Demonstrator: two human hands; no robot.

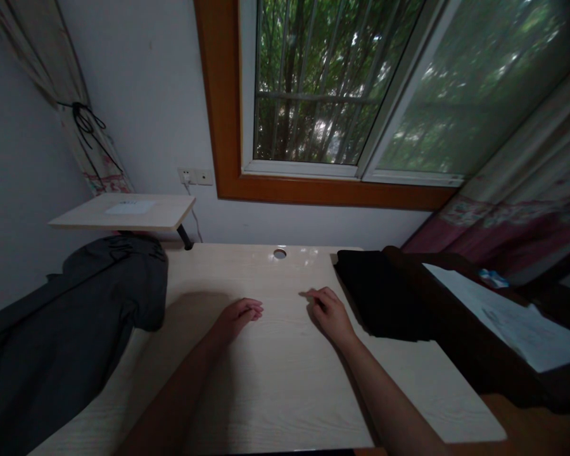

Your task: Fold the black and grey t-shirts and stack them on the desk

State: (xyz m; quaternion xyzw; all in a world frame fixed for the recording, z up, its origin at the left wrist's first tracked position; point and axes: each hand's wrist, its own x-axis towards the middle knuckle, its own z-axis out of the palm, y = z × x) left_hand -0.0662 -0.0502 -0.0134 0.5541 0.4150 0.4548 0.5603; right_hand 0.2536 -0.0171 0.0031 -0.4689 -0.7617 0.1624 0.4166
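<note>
Over the middle of the pale wooden desk [275,392] are both my hands, with a gap of bare desktop between them. My left hand [241,315] is loosely closed, fingers curled together and pointing right, with nothing visible in it. My right hand [332,311] rests on the desk with its index finger stretched out to the left and the other fingers partly bent; it holds nothing. Just right of it lies a folded black cloth [384,294]. Farther off to the left, a dark grey garment [76,323] is spread in folds over the desk's left side.
A small raised shelf [164,215] with a paper label [130,208] stands at the back left. A round cable hole [280,254] is near the desk's back edge. To the right, a white sheet [508,316] lies on dark furniture. Behind is a window [332,88].
</note>
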